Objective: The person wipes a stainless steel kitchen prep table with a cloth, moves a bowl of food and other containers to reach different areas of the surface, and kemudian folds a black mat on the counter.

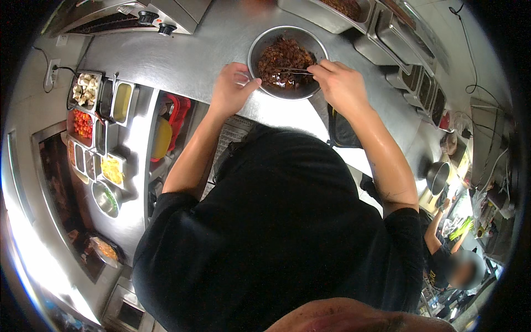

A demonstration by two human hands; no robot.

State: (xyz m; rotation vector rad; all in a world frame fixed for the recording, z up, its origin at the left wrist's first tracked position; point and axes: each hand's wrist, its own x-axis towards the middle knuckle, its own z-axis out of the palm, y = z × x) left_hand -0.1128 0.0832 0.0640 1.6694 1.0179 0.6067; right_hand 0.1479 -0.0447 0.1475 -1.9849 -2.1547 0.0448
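A round stainless steel mixing bowl (253, 45) stands on the steel worktop in front of me. In it lies a dark reddish-brown, oily chopped mixture (286, 56). My left hand (235, 88) is at the bowl's left rim, thumb on the edge and fingers curled by the outer wall. From the right, my right hand (340, 85) reaches over the rim, its fingers closed on a thin metal utensil (295, 71) whose tip rests in the mixture. Whether this is a fork, a spoon or tongs I cannot tell.
Deep steel pans (327, 18) line the worktop's far right. At left, a steel counter holds pans of mushrooms (85, 89), cherry tomatoes (83, 123) and yellow slices (112, 169). An appliance with black knobs (167, 29) sits at the back left. A co-worker (439, 253) stands at far right.
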